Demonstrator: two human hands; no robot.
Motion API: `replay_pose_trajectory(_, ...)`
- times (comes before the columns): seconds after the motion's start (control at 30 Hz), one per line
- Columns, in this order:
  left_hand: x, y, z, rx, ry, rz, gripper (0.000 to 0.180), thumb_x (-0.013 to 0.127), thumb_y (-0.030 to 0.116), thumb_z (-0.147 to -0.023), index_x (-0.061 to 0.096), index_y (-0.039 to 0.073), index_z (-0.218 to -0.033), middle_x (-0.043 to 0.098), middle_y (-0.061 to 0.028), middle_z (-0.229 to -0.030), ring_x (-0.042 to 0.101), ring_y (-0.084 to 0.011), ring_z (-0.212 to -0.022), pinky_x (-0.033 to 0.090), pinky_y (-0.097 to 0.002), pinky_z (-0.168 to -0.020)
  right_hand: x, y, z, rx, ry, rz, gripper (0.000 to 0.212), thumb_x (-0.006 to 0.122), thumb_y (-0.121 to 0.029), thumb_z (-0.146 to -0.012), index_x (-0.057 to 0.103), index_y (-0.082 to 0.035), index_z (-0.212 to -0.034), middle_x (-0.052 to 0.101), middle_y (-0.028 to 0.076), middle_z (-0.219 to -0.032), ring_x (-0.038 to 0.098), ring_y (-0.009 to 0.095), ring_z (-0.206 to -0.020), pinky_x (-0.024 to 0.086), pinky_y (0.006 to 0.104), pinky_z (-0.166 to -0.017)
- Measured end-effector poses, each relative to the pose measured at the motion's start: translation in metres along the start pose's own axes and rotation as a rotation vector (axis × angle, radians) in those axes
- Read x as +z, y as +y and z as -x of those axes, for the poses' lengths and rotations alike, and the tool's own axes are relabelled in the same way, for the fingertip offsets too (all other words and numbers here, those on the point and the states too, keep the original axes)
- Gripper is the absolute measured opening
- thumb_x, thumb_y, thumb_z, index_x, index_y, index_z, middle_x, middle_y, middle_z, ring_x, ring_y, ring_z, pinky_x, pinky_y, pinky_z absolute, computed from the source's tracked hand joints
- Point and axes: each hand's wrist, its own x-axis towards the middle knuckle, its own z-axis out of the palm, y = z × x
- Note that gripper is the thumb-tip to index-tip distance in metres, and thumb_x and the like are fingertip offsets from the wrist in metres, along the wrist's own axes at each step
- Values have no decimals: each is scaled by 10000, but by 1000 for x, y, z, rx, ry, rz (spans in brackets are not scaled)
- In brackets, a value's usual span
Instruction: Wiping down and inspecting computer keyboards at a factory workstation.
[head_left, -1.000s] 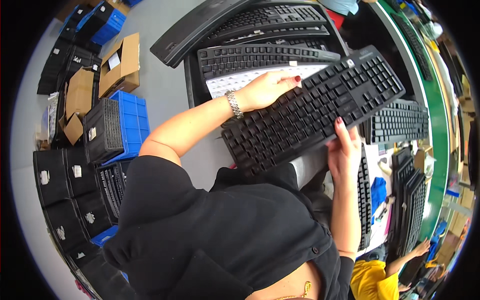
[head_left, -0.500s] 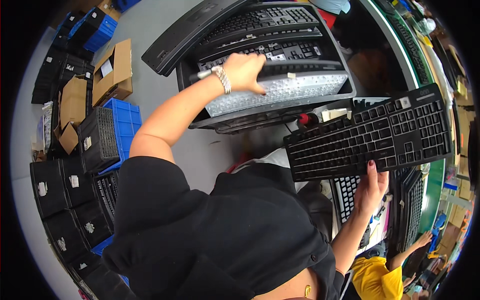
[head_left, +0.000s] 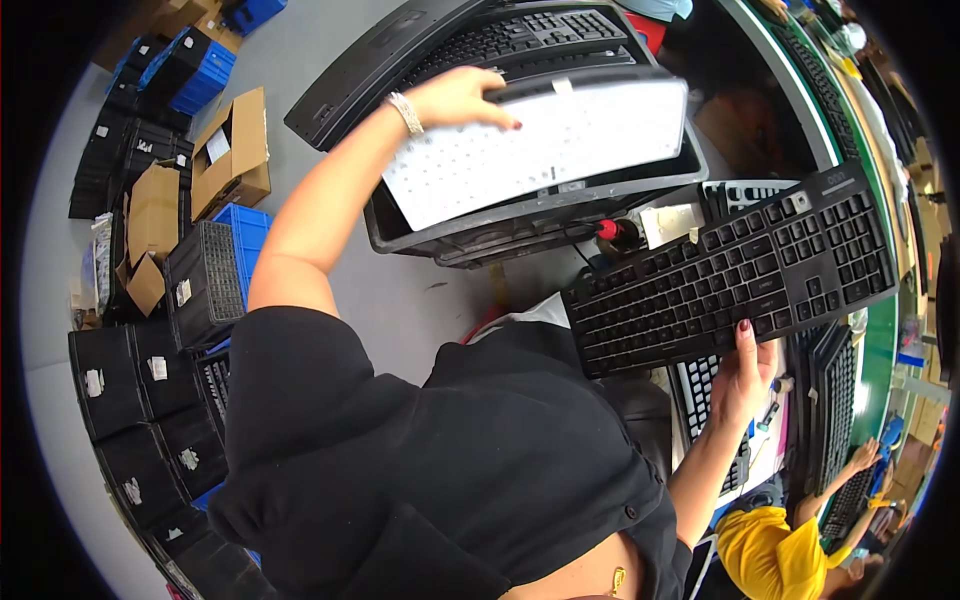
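My left hand [head_left: 460,98] grips the upper edge of a keyboard panel with a white, dotted face [head_left: 540,150], my thumb lying on that face. The panel stands tilted in the mouth of a black plastic crate [head_left: 560,203]; its back is hidden. Behind it in the crate are more black keyboards [head_left: 535,35]. In my right hand [head_left: 745,375] is a full-size black keyboard [head_left: 735,275], held by its near edge with the keys facing up. My right thumb presses on the key side, and the other fingers are mostly underneath.
A long black panel [head_left: 370,65] leans over the crate's left side. Cardboard boxes [head_left: 230,150], blue crates [head_left: 205,75] and stacked black crates [head_left: 110,385] stand on the left. At right, a workbench carries a white-keyed keyboard [head_left: 697,390] and stacked keyboards [head_left: 835,400]. A co-worker in yellow [head_left: 770,550] works there.
My left hand has lifted the white-faced panel and tilted it, so more of its face shows. The black keyboard in my right hand has shifted slightly left and down.
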Motion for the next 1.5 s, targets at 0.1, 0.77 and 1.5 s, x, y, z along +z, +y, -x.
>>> replay_pose_trajectory(0.1, -15, -44, -21, -24, -50, 243, 376, 783, 337, -869, 664, 37, -1061, 668, -20, -817, 576, -75, -619, 473, -224, -562, 6, -2, 2, -2, 2, 5, 255, 623, -6, -978, 623, 36, -1230, 706, 129, -1134, 664, 165, -977, 490, 272, -966)
replay_pose_trajectory(0.77, 47, -44, -42, -8, -82, 120, 454, 618, 513, -989, 708, 75, -1067, 648, 37, -804, 510, -19, -621, 397, -181, -549, 30, -5, -21, 45, -49, -66, 208, 637, -53, -980, 628, 47, -1162, 699, 97, -1021, 640, 126, -839, 499, 220, -804)
replay_pose_trajectory(1.5, 70, -31, -7, -310, -54, 512, 577, 621, 543, -981, 715, 30, -1227, 729, -48, -883, 654, -78, -708, 520, -246, -584, 39, -14, -22, 167, -70, -89, 181, 643, -45, -969, 622, 54, -1120, 685, 76, -903, 580, 65, -603, 463, 162, -534)
